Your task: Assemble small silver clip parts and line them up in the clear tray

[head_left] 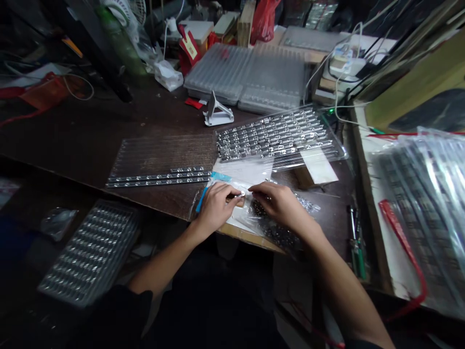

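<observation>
left grip [215, 202] clamped on small metal part [239, 195] near tabletop [83, 140]'s near edge | right grip [279, 202] just beside, closure unclear | risk: loosened pinch could drop it among loose pieces [286, 236]

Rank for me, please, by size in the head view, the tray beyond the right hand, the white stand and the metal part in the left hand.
1. Tray
2. White stand
3. Metal part in the left hand

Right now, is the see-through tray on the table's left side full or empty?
Neither: the tray is partly filled. Shiny metal parts line only its rows nearest the person; the rest looks bare.
</observation>
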The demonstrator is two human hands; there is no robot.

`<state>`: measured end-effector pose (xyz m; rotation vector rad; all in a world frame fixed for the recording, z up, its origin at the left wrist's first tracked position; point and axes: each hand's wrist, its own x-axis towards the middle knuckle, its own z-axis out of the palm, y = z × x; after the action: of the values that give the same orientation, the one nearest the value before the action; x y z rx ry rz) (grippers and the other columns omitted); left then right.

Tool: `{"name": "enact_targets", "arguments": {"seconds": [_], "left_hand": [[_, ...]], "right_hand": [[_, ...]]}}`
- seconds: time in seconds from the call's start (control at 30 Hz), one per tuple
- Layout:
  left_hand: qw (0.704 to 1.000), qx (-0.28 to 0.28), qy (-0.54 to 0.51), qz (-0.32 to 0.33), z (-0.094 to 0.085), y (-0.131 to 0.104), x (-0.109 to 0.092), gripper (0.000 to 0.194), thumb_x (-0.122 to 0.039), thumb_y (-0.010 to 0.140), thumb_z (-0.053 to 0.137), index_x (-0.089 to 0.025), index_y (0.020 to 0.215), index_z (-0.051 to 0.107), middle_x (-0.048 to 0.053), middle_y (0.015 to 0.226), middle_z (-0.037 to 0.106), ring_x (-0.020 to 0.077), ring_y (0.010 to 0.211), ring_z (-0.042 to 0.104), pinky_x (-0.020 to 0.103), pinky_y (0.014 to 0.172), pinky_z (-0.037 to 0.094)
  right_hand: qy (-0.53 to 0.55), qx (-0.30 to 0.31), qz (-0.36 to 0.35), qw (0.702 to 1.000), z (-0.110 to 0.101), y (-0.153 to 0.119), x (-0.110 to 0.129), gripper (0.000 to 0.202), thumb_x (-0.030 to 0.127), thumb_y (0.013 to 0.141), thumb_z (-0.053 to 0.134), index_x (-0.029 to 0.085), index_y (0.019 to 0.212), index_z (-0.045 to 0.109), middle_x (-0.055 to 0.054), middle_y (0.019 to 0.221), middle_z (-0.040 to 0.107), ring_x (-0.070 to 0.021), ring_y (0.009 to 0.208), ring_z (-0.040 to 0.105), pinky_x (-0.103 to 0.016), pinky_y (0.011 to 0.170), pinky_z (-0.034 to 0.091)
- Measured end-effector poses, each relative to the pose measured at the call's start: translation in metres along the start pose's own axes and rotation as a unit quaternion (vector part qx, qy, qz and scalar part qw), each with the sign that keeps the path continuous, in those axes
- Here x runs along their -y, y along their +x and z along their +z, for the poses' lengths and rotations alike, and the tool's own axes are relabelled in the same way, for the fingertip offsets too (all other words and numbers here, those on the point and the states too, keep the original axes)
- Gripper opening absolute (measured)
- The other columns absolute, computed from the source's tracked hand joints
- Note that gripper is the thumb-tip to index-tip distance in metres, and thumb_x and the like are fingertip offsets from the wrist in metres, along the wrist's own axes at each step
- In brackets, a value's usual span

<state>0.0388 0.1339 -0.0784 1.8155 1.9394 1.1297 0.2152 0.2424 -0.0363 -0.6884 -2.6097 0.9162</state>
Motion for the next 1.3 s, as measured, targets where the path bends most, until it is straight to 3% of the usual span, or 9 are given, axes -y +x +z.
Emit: {"name": "enact_targets", "arguments": {"seconds": [0.1,0.2,0.33,0.43,0.63,0.77,0.9,1.07,1.3], "left_hand": [[1.000,-0.008,-0.016,0.005,0.000,-0.002,-0.001,0.003,-0.022,0.088,0.067,-0.020,0.087,0.067,0.004,0.090,0.071,0.0217,0.091,0.062,0.036,0.082,0.047],[0.997,-0.060,-0.041,0.010,-0.009,-0.003,-0.001,0.003,-0.019,0.091,0.063,-0.019,0.091,0.066,0.004,0.095,0.072,0.0203,0.095,0.064,0.035,0.087,0.050],[0.993,-0.121,-0.016,0.009,-0.039,0.007,0.014,0.007,-0.021,0.091,0.060,-0.018,0.094,0.066,0.006,0.099,0.072,0.0195,0.098,0.066,0.034,0.091,0.050],[0.991,-0.135,0.027,0.004,-0.063,0.022,0.036,0.011,-0.023,0.091,0.059,-0.017,0.096,0.066,0.006,0.101,0.072,0.0197,0.098,0.067,0.034,0.091,0.050],[0.995,-0.066,0.081,-0.001,-0.086,0.036,0.069,0.013,-0.024,0.090,0.057,-0.017,0.095,0.066,0.006,0.099,0.072,0.0191,0.090,0.067,0.031,0.083,0.050],[0.983,-0.079,0.165,-0.005,-0.092,0.031,0.074,0.013,-0.026,0.090,0.057,-0.018,0.093,0.067,0.006,0.098,0.072,0.0216,0.089,0.065,0.035,0.088,0.046],[0.980,-0.054,0.189,0.003,-0.088,0.034,0.073,0.012,-0.026,0.090,0.058,-0.020,0.095,0.066,0.004,0.099,0.073,0.0229,0.093,0.065,0.038,0.094,0.042],[0.974,-0.016,0.224,-0.004,-0.085,0.041,0.071,0.009,-0.022,0.088,0.057,-0.021,0.090,0.065,0.004,0.102,0.071,0.0238,0.096,0.063,0.040,0.093,0.040],[0.962,-0.011,0.272,-0.034,-0.100,0.034,0.078,0.010,-0.023,0.087,0.055,-0.021,0.088,0.065,0.005,0.111,0.069,0.0264,0.102,0.062,0.041,0.092,0.041]], "right_hand": [[-0.006,-0.024,0.008,1.000,0.008,0.002,-0.003,0.018,0.017,0.093,0.053,0.016,0.100,0.070,-0.008,0.096,0.073,-0.0189,0.085,0.067,-0.028,0.077,0.048],[-0.025,-0.044,0.009,0.999,0.017,0.006,-0.003,0.016,0.021,0.093,0.057,0.016,0.097,0.071,-0.008,0.093,0.071,-0.0184,0.082,0.066,-0.027,0.074,0.048],[-0.004,-0.018,-0.025,1.000,0.030,0.012,0.005,0.022,0.011,0.093,0.051,0.014,0.102,0.071,-0.008,0.100,0.070,-0.0164,0.088,0.066,-0.025,0.079,0.049],[-0.054,0.029,-0.041,0.997,0.038,0.014,0.013,0.022,0.013,0.095,0.050,0.014,0.105,0.070,-0.009,0.102,0.068,-0.0170,0.088,0.065,-0.026,0.080,0.049],[-0.214,0.074,-0.090,0.970,0.039,0.010,0.025,0.023,0.014,0.098,0.050,0.012,0.111,0.068,-0.012,0.103,0.065,-0.0218,0.095,0.059,-0.032,0.083,0.046],[-0.187,0.085,-0.090,0.975,0.036,0.010,0.026,0.027,0.014,0.098,0.050,0.014,0.118,0.068,-0.012,0.105,0.066,-0.0222,0.096,0.061,-0.033,0.083,0.048],[-0.124,0.053,-0.083,0.987,0.028,0.009,0.020,0.035,0.021,0.100,0.048,0.021,0.132,0.062,-0.011,0.122,0.065,-0.0210,0.103,0.063,-0.031,0.084,0.049],[-0.128,0.010,-0.029,0.991,0.004,0.003,0.006,0.027,0.024,0.098,0.051,0.016,0.116,0.070,-0.010,0.110,0.070,-0.0213,0.096,0.066,-0.031,0.081,0.049],[-0.152,0.092,0.031,0.984,-0.009,-0.002,0.001,0.026,0.031,0.086,0.071,0.019,0.108,0.073,-0.008,0.103,0.069,-0.0227,0.091,0.064,-0.030,0.076,0.046]]}}
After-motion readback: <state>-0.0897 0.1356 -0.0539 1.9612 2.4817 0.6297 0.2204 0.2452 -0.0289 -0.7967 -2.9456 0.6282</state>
